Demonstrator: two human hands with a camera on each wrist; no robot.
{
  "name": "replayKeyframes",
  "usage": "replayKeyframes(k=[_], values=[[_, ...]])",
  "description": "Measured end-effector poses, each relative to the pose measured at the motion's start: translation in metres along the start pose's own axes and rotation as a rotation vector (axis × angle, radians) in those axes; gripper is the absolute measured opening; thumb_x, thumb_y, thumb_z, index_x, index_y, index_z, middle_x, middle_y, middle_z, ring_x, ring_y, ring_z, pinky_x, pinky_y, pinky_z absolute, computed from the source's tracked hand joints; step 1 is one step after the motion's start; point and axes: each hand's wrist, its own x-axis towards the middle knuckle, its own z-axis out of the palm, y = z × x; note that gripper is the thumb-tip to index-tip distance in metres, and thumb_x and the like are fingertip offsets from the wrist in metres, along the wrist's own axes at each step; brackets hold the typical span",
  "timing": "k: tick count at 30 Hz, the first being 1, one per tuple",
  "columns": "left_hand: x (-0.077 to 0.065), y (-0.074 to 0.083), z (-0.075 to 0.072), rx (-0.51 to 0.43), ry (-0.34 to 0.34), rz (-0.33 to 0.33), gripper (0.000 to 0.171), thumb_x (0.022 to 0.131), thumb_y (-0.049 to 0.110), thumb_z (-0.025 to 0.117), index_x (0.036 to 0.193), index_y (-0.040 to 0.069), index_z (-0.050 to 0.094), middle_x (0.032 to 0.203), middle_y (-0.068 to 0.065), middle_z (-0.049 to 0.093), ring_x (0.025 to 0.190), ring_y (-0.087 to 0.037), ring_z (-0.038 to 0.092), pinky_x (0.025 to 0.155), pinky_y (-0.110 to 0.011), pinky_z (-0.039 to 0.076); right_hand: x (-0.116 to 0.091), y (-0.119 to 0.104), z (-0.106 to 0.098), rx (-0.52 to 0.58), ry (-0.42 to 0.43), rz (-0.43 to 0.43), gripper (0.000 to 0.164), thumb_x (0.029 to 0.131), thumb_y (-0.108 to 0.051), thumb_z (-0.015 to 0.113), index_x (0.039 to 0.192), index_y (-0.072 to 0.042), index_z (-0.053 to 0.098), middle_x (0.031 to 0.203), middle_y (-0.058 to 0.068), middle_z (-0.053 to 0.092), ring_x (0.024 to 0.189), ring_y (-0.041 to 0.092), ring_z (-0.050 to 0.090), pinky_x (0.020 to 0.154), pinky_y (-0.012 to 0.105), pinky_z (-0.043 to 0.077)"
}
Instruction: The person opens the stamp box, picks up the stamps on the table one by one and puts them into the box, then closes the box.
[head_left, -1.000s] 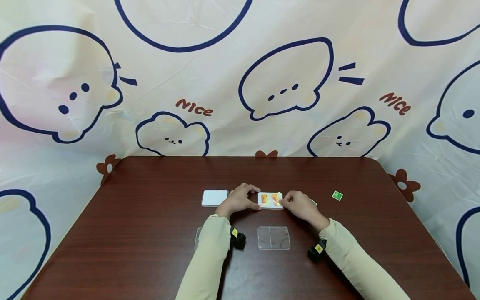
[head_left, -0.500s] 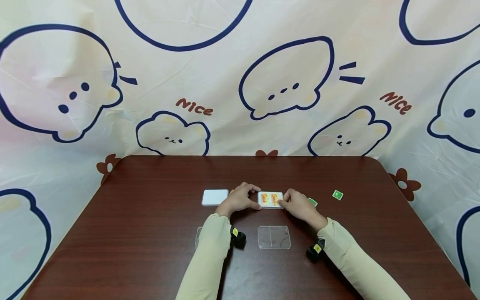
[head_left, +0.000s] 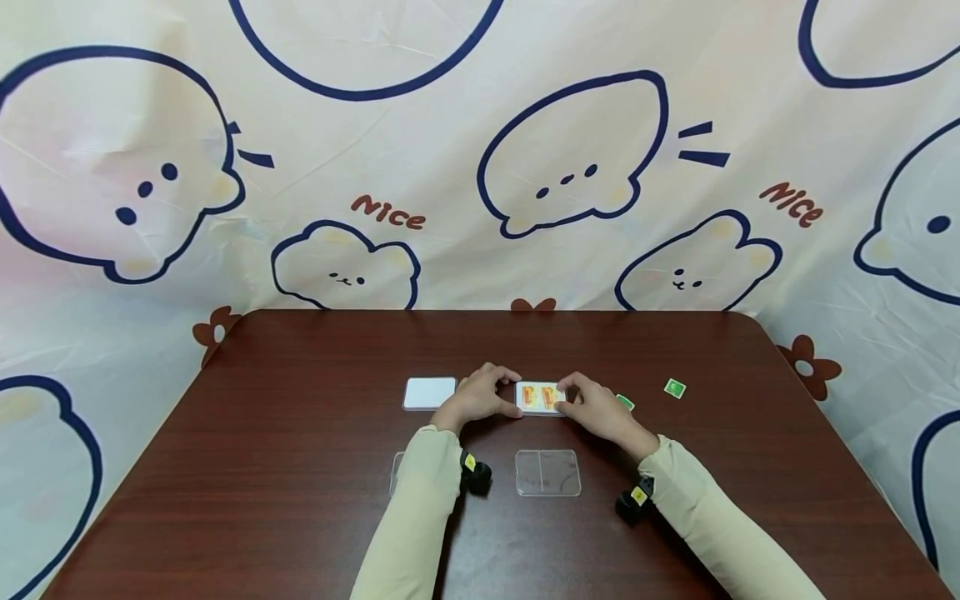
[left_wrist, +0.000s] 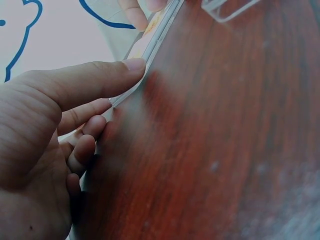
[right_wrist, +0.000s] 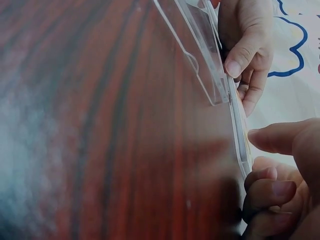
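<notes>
A thin clear plastic case (head_left: 540, 398) lies flat near the table's middle, with a white top bearing two orange-and-yellow pictures. My left hand (head_left: 478, 398) holds its left end, the thumb at the near edge and a finger at the far edge. At the opposite end is my right hand (head_left: 600, 410). Its thumb (right_wrist: 272, 137) touches the printed face in the right wrist view, while an index finger reaches the far right corner and the other fingers curl below. The left wrist view shows the left thumb (left_wrist: 107, 80) against the case's edge.
A white-topped case (head_left: 430, 394) lies left of the left hand. Nearer stands a clear lid (head_left: 547, 473), and another clear lid (head_left: 395, 473) is partly hidden by the left sleeve. Small green squares lie right: one by the right hand (head_left: 626, 402), another farther out (head_left: 675, 388).
The right fingertips, earlier bunched at the case's right end, have spread, the index moving to the far corner. The right-hand picture, earlier skewed, now lies flat. The left hand stays put.
</notes>
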Motion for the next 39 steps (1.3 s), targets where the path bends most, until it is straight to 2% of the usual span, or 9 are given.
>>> replayKeyframes(k=[6,11,23,32,36,39], values=[[0.0008,-0.0009,-0.0002,0.013,0.002,0.012,0.054,0.076,0.030,0.082,0.125,0.020,0.061,0.119,-0.005,0.052,0.109,-0.022,0.050,0.101,-0.045,0.035,-0.0005,-0.0010,-0.0011,-0.009,-0.019,-0.041,0.033,0.091,-0.023,0.066,0.123,-0.015,0.061,0.069,0.003,0.053,0.053,0.014,0.044,0.051,0.027,0.036],[0.0016,-0.0015,0.0001,0.015,0.002,0.024,0.053,0.076,0.030,0.082,0.124,0.020,0.062,0.118,-0.005,0.053,0.108,-0.022,0.050,0.100,-0.045,0.033,0.0008,0.0008,-0.0018,-0.026,-0.021,-0.051,0.033,0.091,-0.022,0.066,0.123,-0.012,0.061,0.067,0.003,0.052,0.052,0.013,0.044,0.049,0.026,0.035],[0.0004,-0.0006,-0.0003,0.009,-0.001,0.017,0.053,0.076,0.030,0.082,0.125,0.020,0.061,0.118,-0.005,0.053,0.108,-0.023,0.050,0.100,-0.046,0.034,0.0002,-0.0014,-0.0006,0.002,-0.013,-0.005,0.033,0.091,-0.023,0.067,0.122,-0.013,0.061,0.067,0.004,0.052,0.052,0.014,0.044,0.050,0.027,0.037],[-0.0005,0.0006,-0.0025,-0.002,-0.017,0.001,0.053,0.076,0.030,0.082,0.124,0.020,0.061,0.120,-0.004,0.052,0.110,-0.023,0.049,0.101,-0.047,0.034,-0.0005,-0.0005,-0.0002,0.026,0.000,-0.005,0.034,0.091,-0.024,0.067,0.122,-0.012,0.061,0.066,0.003,0.051,0.051,0.014,0.044,0.049,0.027,0.037],[0.0005,0.0003,-0.0036,-0.024,-0.029,-0.001,0.054,0.077,0.030,0.081,0.126,0.020,0.061,0.119,-0.004,0.052,0.107,-0.022,0.049,0.099,-0.046,0.035,-0.0012,0.0020,-0.0008,0.056,0.014,-0.012,0.033,0.091,-0.022,0.067,0.122,-0.012,0.061,0.064,0.003,0.050,0.051,0.013,0.044,0.049,0.026,0.036],[0.0020,-0.0009,-0.0067,-0.108,-0.048,0.015,0.056,0.078,0.026,0.081,0.128,0.016,0.058,0.118,-0.007,0.053,0.103,-0.022,0.049,0.094,-0.041,0.039,-0.0030,0.0039,-0.0028,0.068,0.017,-0.016,0.033,0.091,-0.022,0.066,0.121,-0.011,0.061,0.063,0.003,0.050,0.051,0.014,0.044,0.049,0.025,0.036]])
